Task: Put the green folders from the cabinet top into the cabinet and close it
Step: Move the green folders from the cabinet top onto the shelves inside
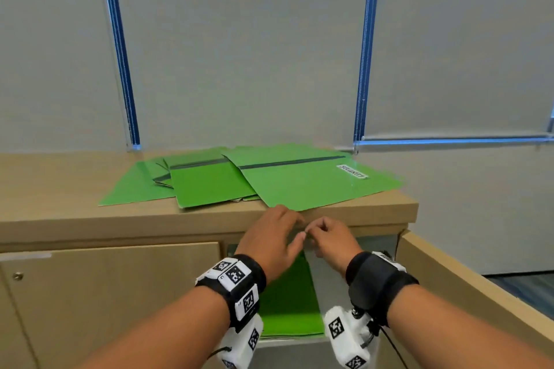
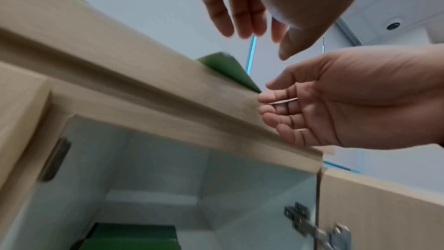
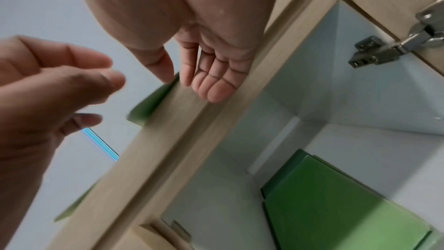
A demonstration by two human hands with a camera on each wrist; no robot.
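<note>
Head view: light wood cabinet (image 1: 359, 213) seen across the lower half of frame, grey wall panels w/ blue vertical strips (image 1: 120, 48) behind, upper half. Cabinet top carries a loose fan of green folders (image 1: 209, 186) at centre frame, overlapping each other; topmost one (image 1: 302, 183) is angled, white label near its right end, text not legible, and its near corner overhangs the front edge of the top. Right door (image 1: 467, 281) is swung open, seen at lower right; left door (image 1: 114, 287) is shut, lower left. Inside the open compartment, a green folder (image 1: 287, 299) is seen lying flat at lower centre, partly hidden by both wrists. Grey-white interior and metal hinge (image 3: 394, 45) are seen in right wrist view, upper right.

Both hands are raised at the front edge of the top, centre frame, just below the overhanging corner. Left hand (image 1: 272, 237): fingers extended and relaxed, nothing held, close to the edge; contact w/ folder corner can't be told. Right hand (image 1: 329, 237): fingers loosely curled, thumb tip appears to touch or nearly touch the folder corner in right wrist view, not gripped as far as shown. Wrist views are motion-blurred. Hands are just beside each other, fingertips near, not clearly touching.
</note>
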